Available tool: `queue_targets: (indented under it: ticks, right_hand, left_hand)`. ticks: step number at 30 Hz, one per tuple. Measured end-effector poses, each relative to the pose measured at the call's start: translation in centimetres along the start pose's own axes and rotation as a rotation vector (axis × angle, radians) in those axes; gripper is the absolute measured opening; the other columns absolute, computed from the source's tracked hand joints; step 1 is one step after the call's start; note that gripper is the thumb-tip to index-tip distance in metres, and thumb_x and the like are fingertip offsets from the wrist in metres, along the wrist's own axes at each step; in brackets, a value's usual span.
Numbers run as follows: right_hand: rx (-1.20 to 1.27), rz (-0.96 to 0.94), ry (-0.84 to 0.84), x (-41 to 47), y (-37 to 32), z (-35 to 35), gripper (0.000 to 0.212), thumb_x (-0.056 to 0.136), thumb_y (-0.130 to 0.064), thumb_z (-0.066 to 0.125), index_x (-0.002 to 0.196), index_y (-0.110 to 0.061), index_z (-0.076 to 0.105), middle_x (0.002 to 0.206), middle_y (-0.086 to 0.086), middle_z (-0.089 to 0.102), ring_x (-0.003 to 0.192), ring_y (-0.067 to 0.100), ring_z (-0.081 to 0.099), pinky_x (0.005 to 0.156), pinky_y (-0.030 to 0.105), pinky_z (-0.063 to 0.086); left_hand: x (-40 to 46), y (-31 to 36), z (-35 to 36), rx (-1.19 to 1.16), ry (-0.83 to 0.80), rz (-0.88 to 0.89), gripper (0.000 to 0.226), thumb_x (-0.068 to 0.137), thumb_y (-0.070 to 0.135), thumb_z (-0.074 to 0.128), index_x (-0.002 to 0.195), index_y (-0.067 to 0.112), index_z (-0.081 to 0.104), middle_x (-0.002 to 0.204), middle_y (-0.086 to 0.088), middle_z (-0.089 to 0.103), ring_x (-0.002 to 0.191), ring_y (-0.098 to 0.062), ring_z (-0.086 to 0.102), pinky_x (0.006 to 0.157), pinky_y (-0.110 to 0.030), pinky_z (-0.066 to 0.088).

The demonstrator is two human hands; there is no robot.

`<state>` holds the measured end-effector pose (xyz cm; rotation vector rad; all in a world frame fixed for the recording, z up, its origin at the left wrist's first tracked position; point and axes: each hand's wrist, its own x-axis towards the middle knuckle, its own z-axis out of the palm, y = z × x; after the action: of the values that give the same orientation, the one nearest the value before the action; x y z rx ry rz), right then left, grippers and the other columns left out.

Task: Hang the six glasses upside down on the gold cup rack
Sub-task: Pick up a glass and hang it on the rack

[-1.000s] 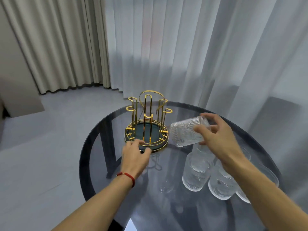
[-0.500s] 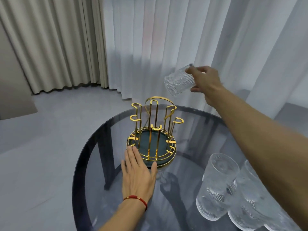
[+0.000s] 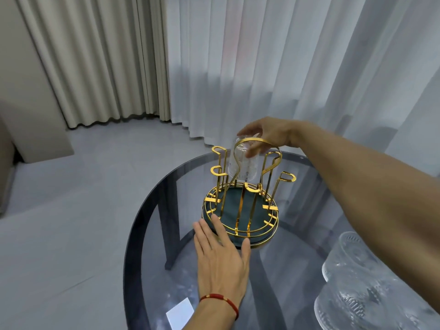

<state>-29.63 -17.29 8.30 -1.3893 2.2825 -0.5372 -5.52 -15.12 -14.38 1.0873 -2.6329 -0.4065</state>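
A round smoked-glass table (image 3: 152, 210) carries the gold cup rack (image 3: 240, 210) near its middle. Ribbed glasses (image 3: 362, 282) (clustered, count unclear) stand at its right edge.

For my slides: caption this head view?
Right hand lowers inverted glass onto gold rack; left hand steadies base.

You have a round dark glass table (image 3: 152, 225) before you; behind it hang sheer white curtains (image 3: 273, 67), left of them beige drapes (image 3: 95, 60), with grey floor (image 3: 71, 198) beneath.
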Motion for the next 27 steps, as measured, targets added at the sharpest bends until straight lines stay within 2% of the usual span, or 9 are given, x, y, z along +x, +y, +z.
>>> queue_targets:
  ticks: [4, 10, 12, 14, 17, 20, 22, 24, 27]
  right_hand:
    - [-0.005, -0.008, -0.063, 0.4, 0.5, 0.2, 0.061, 0.078, -0.013, 0.087, 0.131, -0.028, 0.059, 0.131, 0.0, 0.059, 0.115, 0.024, 0.058, 0.086, 0.034, 0.06]
    - [0.059, 0.051, -0.105, 0.0, 0.6, 0.0, 0.074, 0.083, -0.015, 0.083, 0.147, -0.028, 0.048, 0.141, -0.003, 0.052, 0.126, 0.027, 0.049, 0.105, 0.049, 0.05]
    - [0.205, 0.071, -0.003, -1.1, 0.9, -0.7, 0.067, 0.092, -0.016, 0.075, 0.151, -0.028, 0.046, 0.143, 0.001, 0.055, 0.128, 0.026, 0.051, 0.107, 0.05, 0.048]
    - [0.287, 0.088, 0.2, -3.2, 1.0, -1.3, 0.05, 0.097, -0.016, 0.068, 0.145, -0.024, 0.054, 0.138, 0.009, 0.061, 0.12, 0.025, 0.06, 0.098, 0.042, 0.055]
    - [0.23, 0.107, 0.467, -7.8, 1.4, -1.2, 0.031, 0.097, -0.016, 0.063, 0.128, -0.019, 0.066, 0.12, 0.011, 0.07, 0.105, 0.022, 0.068, 0.09, 0.038, 0.059]
    - [0.052, 0.116, 0.626, -13.9, 1.4, 0.6, 0.03, 0.092, -0.015, 0.06, 0.12, -0.02, 0.069, 0.108, 0.004, 0.075, 0.097, 0.019, 0.069, 0.091, 0.038, 0.056]
    - [-0.046, 0.132, 0.66, -18.6, 1.1, 3.0, 0.029, 0.089, -0.014, 0.061, 0.115, -0.021, 0.071, 0.1, 0.0, 0.077, 0.093, 0.017, 0.07, 0.089, 0.035, 0.055]
    - [-0.096, 0.166, 0.641, -23.2, 1.1, 5.8, 0.025, 0.088, -0.018, 0.063, 0.111, -0.022, 0.072, 0.095, -0.005, 0.076, 0.09, 0.015, 0.069, 0.089, 0.037, 0.055]
    - [-0.219, 0.265, 0.592, -29.0, 1.1, 10.6, 0.029, 0.089, -0.04, 0.062, 0.114, -0.027, 0.068, 0.099, -0.009, 0.07, 0.102, 0.019, 0.063, 0.088, 0.041, 0.051]
  left_hand:
    - [0.2, 0.0, 0.1, 0.006, -0.014, -0.003, 0.094, 0.077, 0.07, -0.023, 0.144, 0.006, -0.034, 0.164, -0.029, -0.005, 0.151, -0.043, -0.011, 0.122, -0.046, -0.002]
    - [0.3, 0.0, 0.2, 0.036, -0.035, -0.015, 0.092, 0.075, 0.068, -0.024, 0.143, 0.007, -0.037, 0.165, -0.027, -0.005, 0.152, -0.043, -0.008, 0.124, -0.048, 0.003]
    - [0.4, 0.0, 0.3, 0.051, -0.043, -0.018, 0.091, 0.076, 0.067, -0.024, 0.143, 0.008, -0.037, 0.165, -0.027, -0.003, 0.152, -0.043, -0.006, 0.124, -0.048, 0.003]
    - [0.3, 0.0, 0.3, 0.04, -0.042, -0.019, 0.089, 0.08, 0.066, -0.02, 0.146, 0.007, -0.034, 0.165, -0.029, -0.001, 0.152, -0.043, -0.003, 0.124, -0.048, 0.004]
    - [0.2, 0.0, -0.1, 0.022, -0.029, -0.001, 0.085, 0.096, 0.064, 0.003, 0.151, 0.005, -0.026, 0.164, -0.031, 0.003, 0.152, -0.044, 0.001, 0.124, -0.049, 0.006]
    - [0.0, 0.1, -1.1, -0.014, -0.053, -0.006, 0.086, 0.102, 0.057, 0.023, 0.153, 0.004, -0.019, 0.164, -0.03, 0.003, 0.152, -0.043, 0.001, 0.125, -0.048, 0.007]
    - [-0.6, 0.6, -2.3, -0.062, -0.079, -0.031, 0.089, 0.101, 0.051, 0.038, 0.155, 0.003, -0.014, 0.164, -0.03, 0.007, 0.151, -0.043, 0.006, 0.124, -0.049, 0.011]
    - [-1.6, 1.6, -3.9, -0.133, -0.081, -0.086, 0.094, 0.094, 0.043, 0.054, 0.154, 0.001, -0.004, 0.16, -0.03, 0.013, 0.145, -0.046, 0.02, 0.119, -0.051, 0.025]
    - [-3.4, 3.4, -6.6, -0.235, 0.036, -0.097, 0.081, 0.084, 0.04, 0.065, 0.145, 0.007, 0.022, 0.147, -0.018, 0.026, 0.124, -0.039, 0.041, 0.096, -0.05, 0.049]
